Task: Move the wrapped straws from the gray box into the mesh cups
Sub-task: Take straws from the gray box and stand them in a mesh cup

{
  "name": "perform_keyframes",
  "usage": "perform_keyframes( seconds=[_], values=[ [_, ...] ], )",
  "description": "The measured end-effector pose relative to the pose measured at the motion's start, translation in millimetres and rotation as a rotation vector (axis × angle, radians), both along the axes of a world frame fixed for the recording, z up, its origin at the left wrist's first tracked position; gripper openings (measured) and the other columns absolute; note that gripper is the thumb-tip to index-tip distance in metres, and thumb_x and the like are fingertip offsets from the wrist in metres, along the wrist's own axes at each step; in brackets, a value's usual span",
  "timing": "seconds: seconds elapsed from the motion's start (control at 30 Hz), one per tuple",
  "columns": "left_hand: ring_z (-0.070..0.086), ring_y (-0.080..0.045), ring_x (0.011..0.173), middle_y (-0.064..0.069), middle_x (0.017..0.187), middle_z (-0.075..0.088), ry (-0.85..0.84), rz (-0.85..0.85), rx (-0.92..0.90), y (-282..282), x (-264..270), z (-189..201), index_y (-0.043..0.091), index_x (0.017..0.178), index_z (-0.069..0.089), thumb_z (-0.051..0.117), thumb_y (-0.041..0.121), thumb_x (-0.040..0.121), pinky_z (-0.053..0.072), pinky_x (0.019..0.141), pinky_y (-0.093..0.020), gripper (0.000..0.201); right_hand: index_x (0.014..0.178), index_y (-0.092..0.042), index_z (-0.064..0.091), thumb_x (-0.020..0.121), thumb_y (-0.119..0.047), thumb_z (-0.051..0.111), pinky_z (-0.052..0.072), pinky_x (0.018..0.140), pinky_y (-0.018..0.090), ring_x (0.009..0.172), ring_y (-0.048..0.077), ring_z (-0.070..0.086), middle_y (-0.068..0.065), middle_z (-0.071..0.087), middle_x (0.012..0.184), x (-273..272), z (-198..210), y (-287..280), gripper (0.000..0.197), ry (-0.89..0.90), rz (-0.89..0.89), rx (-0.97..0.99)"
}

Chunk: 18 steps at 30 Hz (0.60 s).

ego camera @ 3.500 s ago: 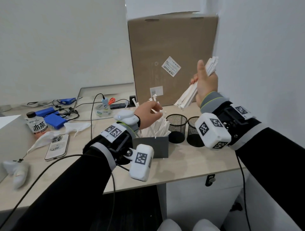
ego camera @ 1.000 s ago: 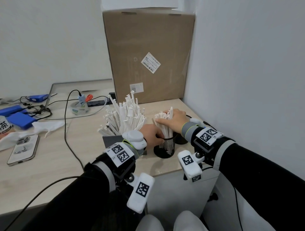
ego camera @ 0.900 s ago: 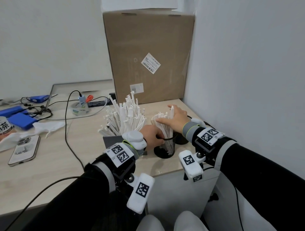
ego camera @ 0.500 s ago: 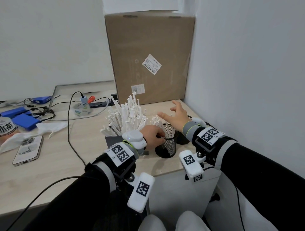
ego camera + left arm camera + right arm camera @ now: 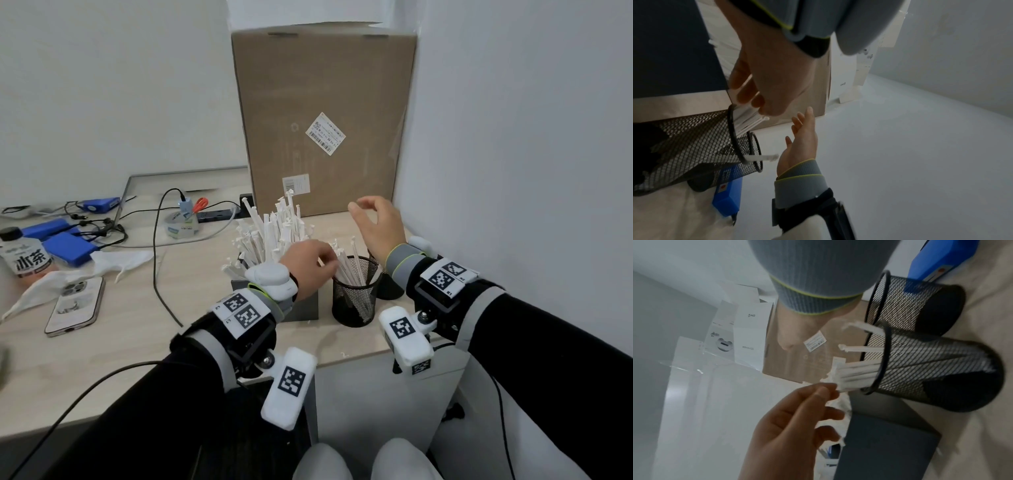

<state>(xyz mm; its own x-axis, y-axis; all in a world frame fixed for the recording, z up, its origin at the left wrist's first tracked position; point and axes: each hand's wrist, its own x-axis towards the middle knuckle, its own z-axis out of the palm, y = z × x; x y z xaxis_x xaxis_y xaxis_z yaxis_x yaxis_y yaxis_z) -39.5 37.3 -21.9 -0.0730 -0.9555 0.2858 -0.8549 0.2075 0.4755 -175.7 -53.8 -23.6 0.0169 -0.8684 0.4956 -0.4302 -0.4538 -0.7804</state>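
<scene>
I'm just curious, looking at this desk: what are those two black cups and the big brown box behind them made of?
The nearer mesh cup and the one behind it look like black-coated wire mesh: you see through the walls, under solid rims. The brown box looks like matte cardboard, with printed labels stuck on.

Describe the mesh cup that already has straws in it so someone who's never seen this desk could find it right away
Start at the tall cardboard box standing in the desk's far right corner. In front of it, near the desk's front edge, two black mesh cups stand beside a gray box bristling with wrapped straws. The mesh cup next to that gray box is the one: it holds white straws, while its right-hand neighbour looks empty.
</scene>
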Motion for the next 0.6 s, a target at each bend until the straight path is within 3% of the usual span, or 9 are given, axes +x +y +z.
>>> perform_keyframes(
  seconds=[0.07,0.17,0.27,0.33,0.43,0.53,0.6],
  values=[
    [0.053,-0.015,0.074,-0.001,0.09,0.066,0.081,0.089,-0.101,0,11,6,0.012,0.087,0.067,0.053,0.02,0.089,0.043,0.073,-0.025,0.016,0.096,-0.013,0.063,0.088,-0.033,0.06,0.046,0.093,0.035,0.095,0.016,0.057,0.003,0.064,0.101,7,9,4,0.022,-0.071,0.022,-0.094],
    [0.054,-0.017,0.073,0.003,0.085,0.061,0.137,0.254,-0.212,-1,33,14,0.016,0.082,0.06,0.054,0.022,0.086,0.038,0.067,-0.026,0.01,0.096,-0.012,0.062,0.086,-0.027,0.063,0.049,0.08,0.027,0.081,0.011,0.055,0.003,0.064,0.096,23,20,12,0.018,-0.031,0.094,-0.08],
    [0.055,-0.021,0.085,-0.003,0.099,0.057,0.168,0.409,-0.182,-5,60,18,0.013,0.098,0.059,0.056,0.025,0.084,0.039,0.071,-0.028,0.018,0.109,-0.011,0.058,0.085,-0.03,0.064,0.047,0.091,0.031,0.099,0.015,0.056,0.005,0.059,0.112,42,25,14,0.031,0.22,0.182,0.041],
    [0.055,-0.026,0.098,-0.008,0.115,0.053,0.144,0.492,-0.047,-11,74,16,0.013,0.114,0.054,0.058,0.029,0.082,0.044,0.083,-0.033,0.036,0.124,-0.012,0.05,0.086,-0.036,0.064,0.041,0.097,0.031,0.117,0.019,0.051,0.006,0.051,0.128,51,31,15,0.047,0.393,0.216,0.18],
    [0.053,-0.033,0.113,-0.014,0.135,0.044,0.089,0.573,0.158,-18,91,15,0.015,0.134,0.041,0.059,0.036,0.081,0.044,0.097,-0.04,0.059,0.14,-0.012,0.034,0.086,-0.043,0.062,0.038,0.097,0.034,0.128,0.025,0.045,0.006,0.042,0.142,68,43,10,0.069,0.526,0.256,0.367],
    [0.051,-0.032,0.119,-0.014,0.138,0.045,0.141,0.548,0.259,-24,101,21,0.01,0.145,0.029,0.06,0.029,0.085,0.042,0.087,-0.035,0.07,0.147,-0.009,0.022,0.085,-0.045,0.063,0.038,0.1,0.039,0.133,0.029,0.041,0.009,0.036,0.149,82,53,1,0.082,0.6,0.258,0.483],
    [0.051,-0.029,0.11,-0.007,0.115,0.056,0.17,0.513,0.314,-31,106,27,0.008,0.146,0.024,0.059,0.027,0.087,0.04,0.074,-0.029,0.072,0.145,-0.007,0.025,0.083,-0.044,0.065,0.038,0.1,0.04,0.13,0.031,0.043,0.012,0.039,0.146,92,57,-5,0.082,0.648,0.252,0.516]
  ],
)
